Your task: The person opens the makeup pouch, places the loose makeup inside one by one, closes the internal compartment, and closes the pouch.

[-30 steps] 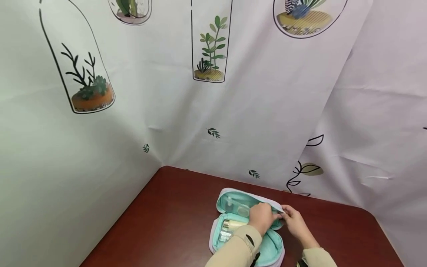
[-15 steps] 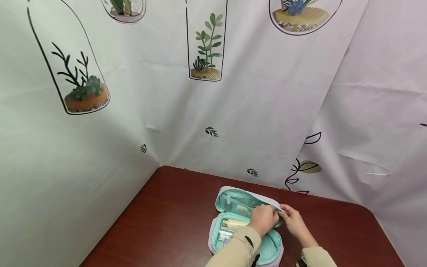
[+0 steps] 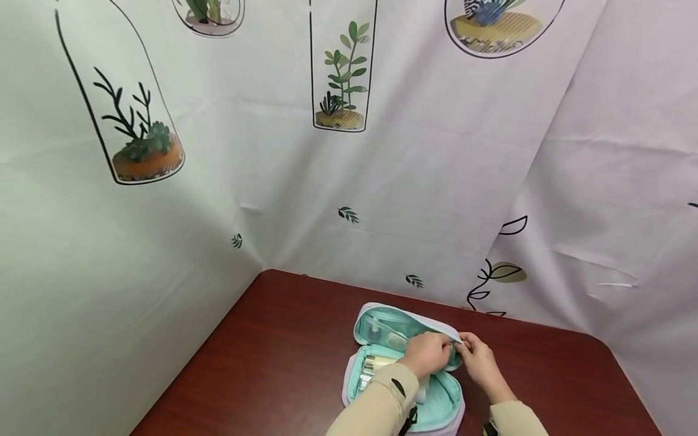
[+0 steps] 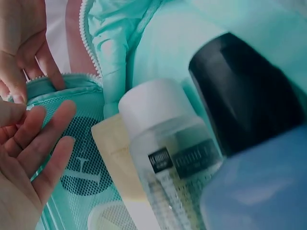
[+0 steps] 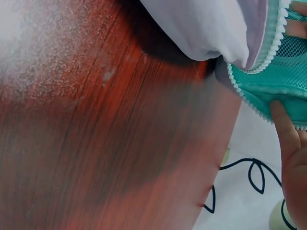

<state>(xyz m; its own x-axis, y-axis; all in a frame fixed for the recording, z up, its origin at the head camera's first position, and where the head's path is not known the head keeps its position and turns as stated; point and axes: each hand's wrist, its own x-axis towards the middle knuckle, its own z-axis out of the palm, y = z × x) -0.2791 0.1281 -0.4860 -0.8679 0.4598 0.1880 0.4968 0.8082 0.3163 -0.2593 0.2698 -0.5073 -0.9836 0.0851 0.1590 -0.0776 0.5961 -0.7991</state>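
I see left hand (image 3: 428, 352) pinching teal mesh pocket (image 4: 76, 203), right hand (image 3: 481, 363) gripping lilac fabric case lid (image 3: 395, 317), probably bracing it, near far edge of reddish wooden worktop (image 3: 278, 351).

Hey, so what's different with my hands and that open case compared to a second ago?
Your left sleeve has shifted slightly leftward, covering more of the yellow tube and uncovering something pale in the case. Nothing was visibly picked up or released. Your left hand stays at the lid, your right hand at its corner; the case stays open.
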